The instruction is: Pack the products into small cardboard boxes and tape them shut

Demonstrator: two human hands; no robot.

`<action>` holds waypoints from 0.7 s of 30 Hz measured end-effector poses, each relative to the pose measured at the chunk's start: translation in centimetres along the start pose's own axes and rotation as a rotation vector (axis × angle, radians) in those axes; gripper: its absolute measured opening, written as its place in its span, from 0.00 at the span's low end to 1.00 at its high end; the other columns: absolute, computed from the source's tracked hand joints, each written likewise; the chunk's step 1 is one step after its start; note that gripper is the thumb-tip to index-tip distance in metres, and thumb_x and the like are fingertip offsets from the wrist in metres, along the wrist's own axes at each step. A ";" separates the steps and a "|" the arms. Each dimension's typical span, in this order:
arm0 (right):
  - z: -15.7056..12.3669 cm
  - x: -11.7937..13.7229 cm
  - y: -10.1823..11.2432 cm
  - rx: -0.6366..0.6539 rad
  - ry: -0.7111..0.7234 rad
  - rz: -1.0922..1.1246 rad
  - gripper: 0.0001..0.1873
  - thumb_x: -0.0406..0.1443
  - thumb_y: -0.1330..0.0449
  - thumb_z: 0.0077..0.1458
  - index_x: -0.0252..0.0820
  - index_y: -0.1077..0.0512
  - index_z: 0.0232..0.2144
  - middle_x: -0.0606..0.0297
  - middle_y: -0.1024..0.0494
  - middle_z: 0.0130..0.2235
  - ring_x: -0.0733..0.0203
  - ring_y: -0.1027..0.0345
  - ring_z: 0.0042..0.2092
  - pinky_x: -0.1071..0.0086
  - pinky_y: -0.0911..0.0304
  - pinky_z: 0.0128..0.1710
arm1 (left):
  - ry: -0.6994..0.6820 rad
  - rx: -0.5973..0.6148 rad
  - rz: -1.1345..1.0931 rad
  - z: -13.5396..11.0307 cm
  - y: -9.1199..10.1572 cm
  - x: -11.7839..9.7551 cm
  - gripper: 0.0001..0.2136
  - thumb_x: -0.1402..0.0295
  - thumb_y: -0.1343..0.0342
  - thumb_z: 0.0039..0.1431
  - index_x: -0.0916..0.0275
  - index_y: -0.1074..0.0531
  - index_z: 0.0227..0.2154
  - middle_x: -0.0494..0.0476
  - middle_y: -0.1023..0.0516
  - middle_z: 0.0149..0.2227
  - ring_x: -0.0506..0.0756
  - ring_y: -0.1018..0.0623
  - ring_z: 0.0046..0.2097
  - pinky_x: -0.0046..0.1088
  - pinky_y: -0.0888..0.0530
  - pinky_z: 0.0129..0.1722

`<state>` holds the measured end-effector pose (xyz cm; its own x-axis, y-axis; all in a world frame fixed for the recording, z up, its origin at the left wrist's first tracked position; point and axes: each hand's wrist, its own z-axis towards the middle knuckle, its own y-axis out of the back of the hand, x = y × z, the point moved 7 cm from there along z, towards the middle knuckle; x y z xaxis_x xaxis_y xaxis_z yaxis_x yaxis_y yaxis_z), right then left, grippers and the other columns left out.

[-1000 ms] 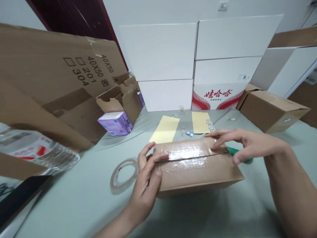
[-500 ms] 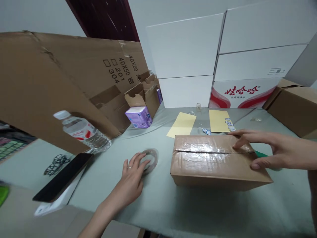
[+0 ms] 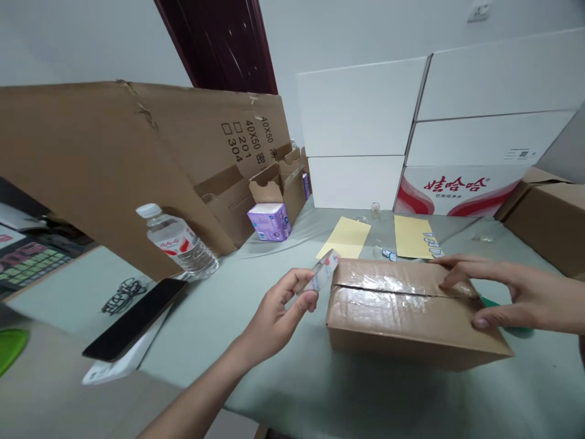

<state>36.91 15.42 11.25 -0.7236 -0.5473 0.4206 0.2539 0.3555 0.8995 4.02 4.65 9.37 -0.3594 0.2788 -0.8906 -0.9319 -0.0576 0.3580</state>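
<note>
1. Pinching a strip of stickers [image 3: 323,272] by one end, the left hand [image 3: 274,311] grasps it firmly between thumb and fingers, which leaves the strip's free end clear, just beside the box without touching it.
2. Resting on a cardboard box [image 3: 402,323], the right hand [image 3: 516,299] is relaxed, not clenched. Its fingers [image 3: 457,272] spread over the box's right end, apparently to steady it.
3. Lying flat toward the right of the bench [image 3: 388,396], the box has its seam on top, sealed by clear packing tape [image 3: 384,283], which leaves the taped face in easy reach.
4. Showing just past the box's right end, a green object [image 3: 503,316] lies partly under the right hand; its kind cannot be told.
5. Sitting near the far edge, two yellow sheets [image 3: 343,238] lie flat, and the right one has small stickers [image 3: 432,244] along its edge, seemingly placed within reach.
6. Standing back by the bench's left side are a tilted water bottle [image 3: 176,241], a black smartphone [image 3: 134,311] and a purple tissue pack [image 3: 269,222] against a cut carton [image 3: 278,189].
</note>
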 end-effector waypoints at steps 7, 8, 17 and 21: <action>-0.1 2.3 0.4 0.015 0.043 0.039 0.20 0.48 0.33 0.48 0.53 0.22 0.44 0.61 0.30 0.63 0.38 0.33 0.60 0.51 0.30 0.54 | -0.093 0.059 -0.245 3.5 -3.9 -5.3 0.18 0.61 0.46 0.64 0.61 0.35 0.55 0.55 0.27 0.37 0.54 0.27 0.40 0.30 0.30 0.44; -0.1 2.7 0.6 -0.006 0.070 0.044 0.18 0.46 0.33 0.48 0.53 0.21 0.43 0.61 0.28 0.61 0.40 0.31 0.58 0.52 0.29 0.52 | -0.118 0.097 -0.242 3.7 -4.6 -5.7 0.19 0.62 0.47 0.65 0.60 0.36 0.56 0.56 0.26 0.38 0.55 0.27 0.41 0.31 0.30 0.45; -0.8 4.8 1.4 -0.228 0.185 0.028 0.09 0.42 0.35 0.53 0.51 0.22 0.38 0.62 0.24 0.56 0.50 0.24 0.49 0.63 0.25 0.42 | -0.212 0.210 -0.053 4.2 -8.7 -7.4 0.11 0.68 0.50 0.66 0.60 0.30 0.48 0.58 0.20 0.42 0.54 0.20 0.41 0.29 0.25 0.41; -2.2 8.1 2.6 -0.652 0.266 -0.010 0.12 0.44 0.42 0.62 0.45 0.27 0.42 0.57 0.22 0.48 0.53 0.25 0.47 0.64 0.29 0.41 | -0.389 0.114 0.198 4.0 -9.2 -8.4 0.09 0.73 0.48 0.63 0.60 0.27 0.45 0.55 0.19 0.41 0.54 0.21 0.44 0.30 0.26 0.44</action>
<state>33.15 10.26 17.21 -0.5674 -0.7447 0.3514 0.6411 -0.1318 0.7560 15.78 6.65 14.69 -0.4644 0.6144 -0.6378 -0.8280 -0.0457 0.5589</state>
